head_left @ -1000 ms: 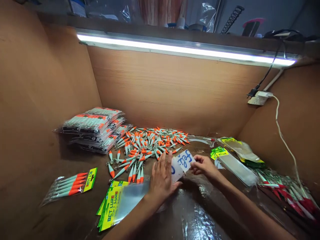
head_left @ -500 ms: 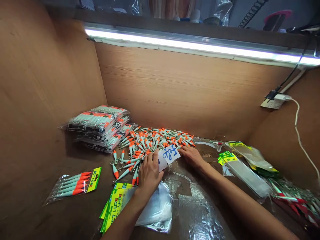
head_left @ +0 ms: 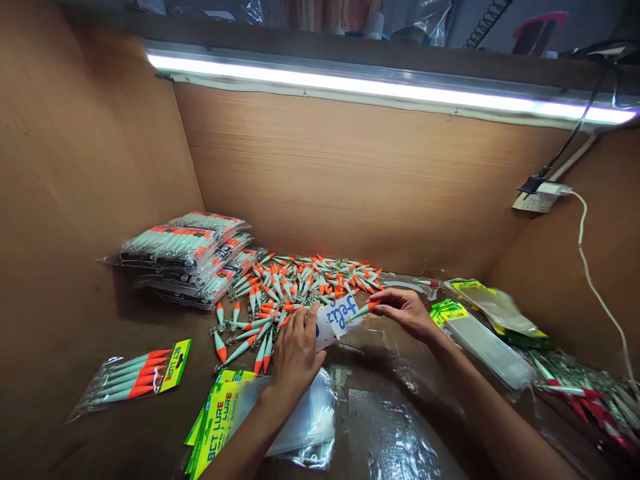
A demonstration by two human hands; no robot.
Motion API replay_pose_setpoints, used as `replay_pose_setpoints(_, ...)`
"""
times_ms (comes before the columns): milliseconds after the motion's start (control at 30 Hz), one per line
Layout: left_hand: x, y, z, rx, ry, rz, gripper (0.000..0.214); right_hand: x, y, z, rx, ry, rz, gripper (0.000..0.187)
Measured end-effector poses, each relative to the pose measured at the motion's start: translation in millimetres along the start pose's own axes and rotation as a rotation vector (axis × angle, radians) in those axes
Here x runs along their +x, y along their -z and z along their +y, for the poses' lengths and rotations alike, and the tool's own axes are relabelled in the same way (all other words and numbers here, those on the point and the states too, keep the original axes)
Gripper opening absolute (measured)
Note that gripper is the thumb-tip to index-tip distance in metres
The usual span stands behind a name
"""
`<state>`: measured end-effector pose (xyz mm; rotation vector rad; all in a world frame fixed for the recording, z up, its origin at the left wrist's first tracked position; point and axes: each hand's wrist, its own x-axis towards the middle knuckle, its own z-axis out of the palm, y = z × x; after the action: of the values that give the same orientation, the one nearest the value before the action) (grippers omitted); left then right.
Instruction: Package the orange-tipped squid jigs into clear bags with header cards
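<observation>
My right hand (head_left: pixel 405 312) pinches a squid jig (head_left: pixel 364 310), pale with an orange tip, between thumb and fingers. Its hook end is against a white piece with blue handwriting (head_left: pixel 336 320). Curled around the left side of that white piece is my left hand (head_left: pixel 299 343); its palm is hidden. Behind both hands spreads a heap of loose orange-and-pale squid jigs (head_left: pixel 305 280). Clear bags with yellow-green "BCT LURE" headers (head_left: pixel 220 417) lie under my left forearm.
At the back left stands a stack of packed jigs (head_left: pixel 175 247). A filled bag of jigs (head_left: pixel 133 377) lies at the left. More header bags (head_left: pixel 480 340) and a pile of red-and-pale jigs (head_left: pixel 595 407) sit at the right. A power outlet (head_left: pixel 535 200) is on the back wall.
My right hand has drawn back from the heap and up to the right, and a squid jig now shows in its fingers. My left hand stays at the white piece. The view has shifted slightly.
</observation>
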<state>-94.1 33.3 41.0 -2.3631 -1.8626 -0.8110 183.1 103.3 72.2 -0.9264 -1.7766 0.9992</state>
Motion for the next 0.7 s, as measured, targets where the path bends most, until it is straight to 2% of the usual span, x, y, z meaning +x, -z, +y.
replay_pose_setpoints(100, 0, 3.0, 3, -0.046, -0.049, -0.004, 0.085, -6, -24, -7, -0.299, 0.169, -0.11, 0.019)
replay_pose_setpoints(233, -1, 4.3, 6, -0.094, -0.126, -0.04, 0.088, -14, -58, -12, -0.751, 0.417, -0.138, 0.013)
replay_pose_setpoints(333, -2, 1.6, 4, -0.104, -0.158, -0.075, 0.091, -19, -69, -14, -0.832, 0.485, -0.172, 0.01)
replay_pose_setpoints(400, -3, -1.3, 2, -0.105, -0.163, -0.083, 0.092, -17, -65, -13, -0.77, 0.496, -0.217, 0.009)
replay_pose_setpoints(467, -3, -4.2, 0, -0.105, -0.158, -0.083, 0.093, -9, -53, -10, -0.679, 0.476, -0.2, 0.015)
replay_pose_setpoints(533, -4, -6.0, -1, -0.098, -0.161, -0.088, 0.094, 8, -40, -4, -0.671, 0.38, -0.083, 0.022)
replay_pose_setpoints(600, -5, -6.5, -1, -0.089, -0.173, -0.097, 0.095, 32, -33, 3, -0.796, 0.208, 0.019, 0.025)
replay_pose_setpoints(700, -7, -5.8, 1, -0.08, -0.176, -0.113, 0.096, 70, -37, 14, -0.987, 0.003, 0.012, 0.022)
